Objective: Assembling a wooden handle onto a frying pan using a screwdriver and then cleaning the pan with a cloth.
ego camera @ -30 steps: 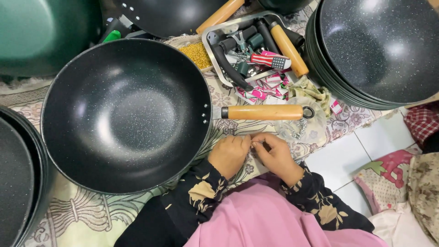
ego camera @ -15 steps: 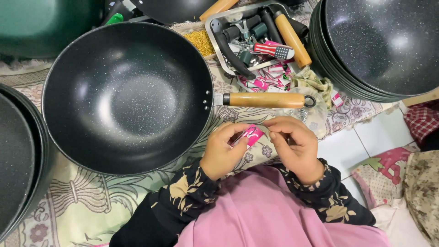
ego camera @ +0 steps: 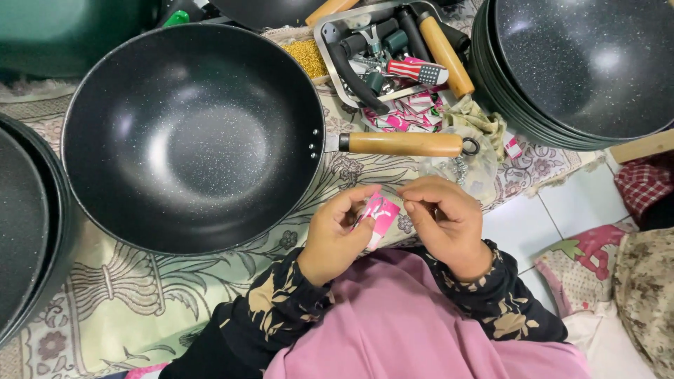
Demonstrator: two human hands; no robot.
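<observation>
My left hand (ego camera: 335, 235) pinches a small pink and white paper tag (ego camera: 379, 215) just in front of my body. My right hand (ego camera: 444, 223) is close beside it, thumb and forefinger pinched together near the tag's upper right edge, perhaps on a thin string that I cannot make out. Just beyond both hands lies a large black speckled wok (ego camera: 189, 137), its wooden handle (ego camera: 406, 144) pointing right and ending in a metal ring.
A metal tray (ego camera: 330, 49) of tools and handles sits behind the wok, with a pile of pink tags (ego camera: 407, 116) and a clear bag (ego camera: 467, 163) next to it. A stack of black woks (ego camera: 583, 67) is at the right, more pans (ego camera: 24, 224) at the left. White floor tile lies to the right.
Both hands rose off the patterned cloth and came toward my body. The pink tag, unseen a second ago, now shows in my left fingers. The view shifted slightly downward.
</observation>
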